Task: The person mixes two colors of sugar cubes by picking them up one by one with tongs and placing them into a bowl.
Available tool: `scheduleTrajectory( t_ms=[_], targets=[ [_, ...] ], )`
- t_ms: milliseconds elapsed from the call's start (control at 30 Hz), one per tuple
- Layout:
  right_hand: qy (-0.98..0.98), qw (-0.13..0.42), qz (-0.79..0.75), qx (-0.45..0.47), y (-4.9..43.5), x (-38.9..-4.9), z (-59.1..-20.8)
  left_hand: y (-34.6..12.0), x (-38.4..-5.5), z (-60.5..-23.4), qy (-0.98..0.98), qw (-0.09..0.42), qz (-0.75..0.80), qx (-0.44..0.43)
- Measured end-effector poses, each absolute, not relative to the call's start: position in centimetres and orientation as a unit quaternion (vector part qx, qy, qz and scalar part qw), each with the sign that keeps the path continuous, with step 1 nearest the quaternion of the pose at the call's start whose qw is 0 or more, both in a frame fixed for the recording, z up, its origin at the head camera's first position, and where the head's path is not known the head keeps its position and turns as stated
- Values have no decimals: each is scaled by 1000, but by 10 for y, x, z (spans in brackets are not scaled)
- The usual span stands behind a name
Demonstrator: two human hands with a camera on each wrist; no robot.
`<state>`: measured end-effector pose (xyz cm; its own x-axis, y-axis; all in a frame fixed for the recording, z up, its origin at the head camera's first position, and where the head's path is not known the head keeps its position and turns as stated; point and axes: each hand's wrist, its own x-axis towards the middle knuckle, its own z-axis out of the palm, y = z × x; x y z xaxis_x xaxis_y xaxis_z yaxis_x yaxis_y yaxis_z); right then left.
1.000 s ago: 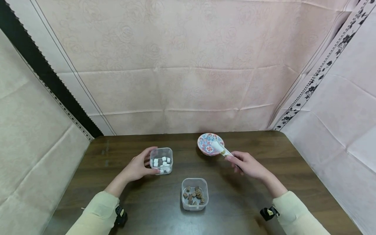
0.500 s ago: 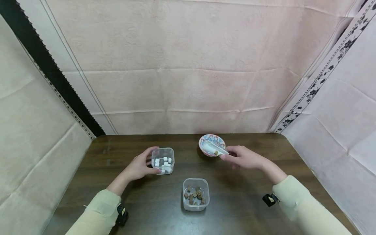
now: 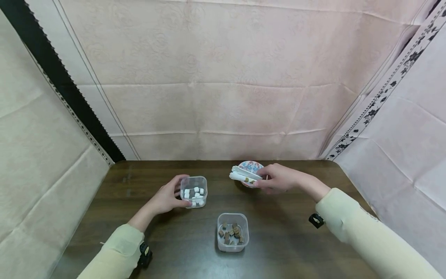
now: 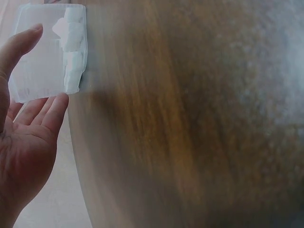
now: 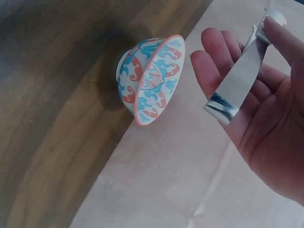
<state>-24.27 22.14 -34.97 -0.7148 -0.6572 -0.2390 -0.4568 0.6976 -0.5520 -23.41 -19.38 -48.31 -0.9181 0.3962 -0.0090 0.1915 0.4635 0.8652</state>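
Pinching the tongs (image 3: 241,177) between thumb and fingers, your right hand (image 3: 279,179) leaves their two arms spread apart, presumably so they can be squeezed inward. Your left hand's (image 3: 168,199) thumb and fingers grip the clear box (image 3: 192,181) of white cubes (image 3: 196,189), probably to steady it. The patterned bowl (image 3: 251,166) sits just behind the tongs; the box of brown cubes (image 3: 236,231) stands nearer you. Compared with half a second ago, the tongs point farther left, past the bowl's rim; both boxes stay put.
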Motion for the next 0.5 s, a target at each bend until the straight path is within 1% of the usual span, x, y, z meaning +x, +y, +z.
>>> scheduleTrajectory(
  t_ms=[133,333,500],
  targets=[
    [902,205,-198,-325,214,-249,-343,-193,-235,-484,847,104,491,175],
    [907,219,-165,-320,199,-257,-333,-194,-235,-486,844,104,495,178],
    [910,193,-115,-349,182,-262,-324,-195,-234,-486,843,101,498,178]
  ],
)
